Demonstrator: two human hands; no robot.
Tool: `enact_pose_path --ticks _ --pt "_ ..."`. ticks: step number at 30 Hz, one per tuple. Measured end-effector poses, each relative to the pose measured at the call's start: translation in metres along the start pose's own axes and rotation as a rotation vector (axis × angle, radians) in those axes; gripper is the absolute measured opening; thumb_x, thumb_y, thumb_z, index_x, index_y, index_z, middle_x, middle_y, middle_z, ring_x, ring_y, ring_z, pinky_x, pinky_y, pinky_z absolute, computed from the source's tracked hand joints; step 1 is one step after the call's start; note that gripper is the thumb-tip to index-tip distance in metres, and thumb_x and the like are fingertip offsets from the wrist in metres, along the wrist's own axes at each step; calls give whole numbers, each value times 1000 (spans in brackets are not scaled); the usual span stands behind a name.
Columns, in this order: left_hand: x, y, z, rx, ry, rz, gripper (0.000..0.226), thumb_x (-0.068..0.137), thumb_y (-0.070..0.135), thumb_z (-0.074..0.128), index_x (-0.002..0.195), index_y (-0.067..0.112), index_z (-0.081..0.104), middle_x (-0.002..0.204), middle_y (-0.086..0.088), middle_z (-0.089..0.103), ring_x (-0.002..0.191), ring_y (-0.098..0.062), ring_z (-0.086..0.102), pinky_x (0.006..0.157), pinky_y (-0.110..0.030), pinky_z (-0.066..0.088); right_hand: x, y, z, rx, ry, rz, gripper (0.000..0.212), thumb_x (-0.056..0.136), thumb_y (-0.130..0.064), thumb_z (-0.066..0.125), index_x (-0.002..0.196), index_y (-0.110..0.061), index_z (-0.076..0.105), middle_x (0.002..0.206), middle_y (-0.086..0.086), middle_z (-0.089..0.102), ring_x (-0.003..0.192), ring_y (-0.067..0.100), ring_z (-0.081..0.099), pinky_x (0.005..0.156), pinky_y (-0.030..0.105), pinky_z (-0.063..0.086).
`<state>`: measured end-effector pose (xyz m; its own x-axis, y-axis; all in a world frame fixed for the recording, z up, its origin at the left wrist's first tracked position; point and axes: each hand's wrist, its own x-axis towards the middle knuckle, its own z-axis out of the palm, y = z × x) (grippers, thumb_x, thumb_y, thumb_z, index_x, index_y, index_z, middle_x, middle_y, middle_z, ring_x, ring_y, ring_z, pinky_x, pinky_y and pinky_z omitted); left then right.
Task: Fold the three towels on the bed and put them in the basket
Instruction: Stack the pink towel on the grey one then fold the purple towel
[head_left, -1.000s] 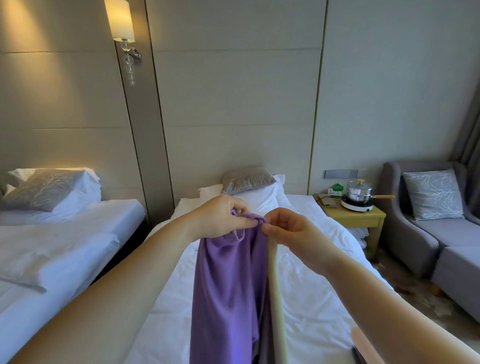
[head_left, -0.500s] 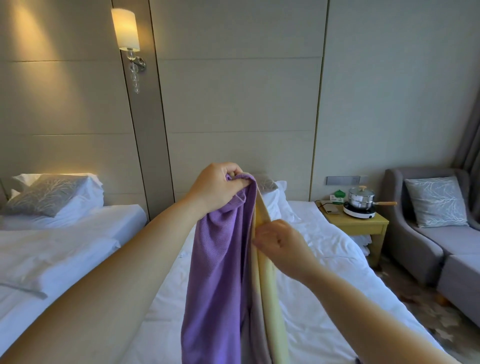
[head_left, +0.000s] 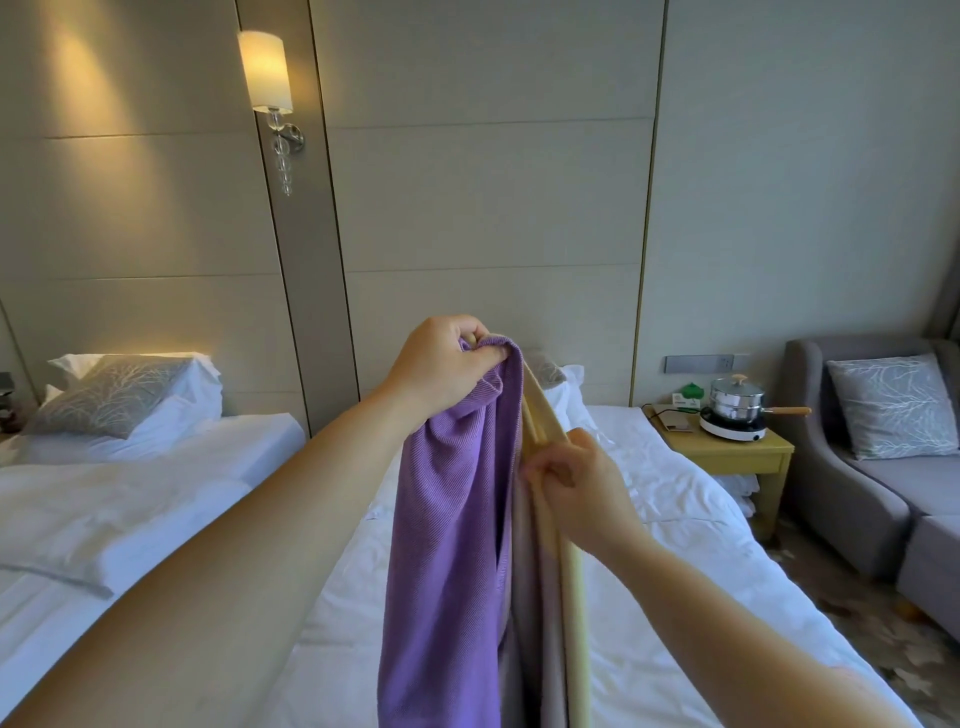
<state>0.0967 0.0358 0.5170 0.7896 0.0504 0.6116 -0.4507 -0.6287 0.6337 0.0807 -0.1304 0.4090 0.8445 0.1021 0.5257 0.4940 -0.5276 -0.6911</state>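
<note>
Fingers (head_left: 483, 356) on the left hand (head_left: 441, 364) are bunched tight round the top of the purple towel (head_left: 452, 519), which hangs from dead centre down to 6 o'clock over the bed (head_left: 675, 519). Right hand (head_left: 582, 493) pinches the yellow towel (head_left: 574, 623) right beside it. Pot (head_left: 733, 402) sits on the desk (head_left: 748, 454) around 3 o'clock.

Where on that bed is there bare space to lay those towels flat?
Bare white sheet lies right of the hanging purple towel and yellow towel, up to the bed's edge by the bedside table. Another strip shows left of them. Crowded: the pillows at the head, and the table, with a pot on it.
</note>
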Motion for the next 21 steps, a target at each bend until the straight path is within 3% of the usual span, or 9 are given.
enact_pose_path --ticks 4,10,15,19,21 --pt "-2 1 6 -23 -12 -23 19 81 25 72 68 14 65 54 6 51 54 -12 47 56 -24 38 -8 -1 6 143 -54 19 19 76 -13 67 70 -30 71 81 -2 48 71 1 50 66 9 37" --pt "-5 -1 9 -44 -10 -12 21 81 25 71 65 14 63 47 11 48 47 -5 43 49 -16 35 -3 4 15 24 -3 93 11 72 -39 74 70 -39 63 86 -9 49 73 2 54 71 25 45" --pt "-6 -9 7 -52 -10 -11 22 81 23 71 63 18 59 46 11 43 49 -7 40 53 -23 35 2 9 22 -171 -61 70 20 81 -36 67 74 -19 62 86 -5 45 76 19 55 67 34 47" --pt "-6 -24 -10 -9 58 -74 19 82 23 73 68 16 61 49 10 46 47 -3 42 49 -13 33 4 17 15 187 -215 125 17 90 -17 62 77 -6 65 77 3 50 69 16 48 65 21 39" --pt "-8 -34 -23 1 79 -106 20 82 22 73 71 9 63 49 10 49 47 0 43 48 -11 33 10 19 -4 467 -245 190 20 94 -14 56 81 -2 64 76 9 52 73 19 46 72 25 38"
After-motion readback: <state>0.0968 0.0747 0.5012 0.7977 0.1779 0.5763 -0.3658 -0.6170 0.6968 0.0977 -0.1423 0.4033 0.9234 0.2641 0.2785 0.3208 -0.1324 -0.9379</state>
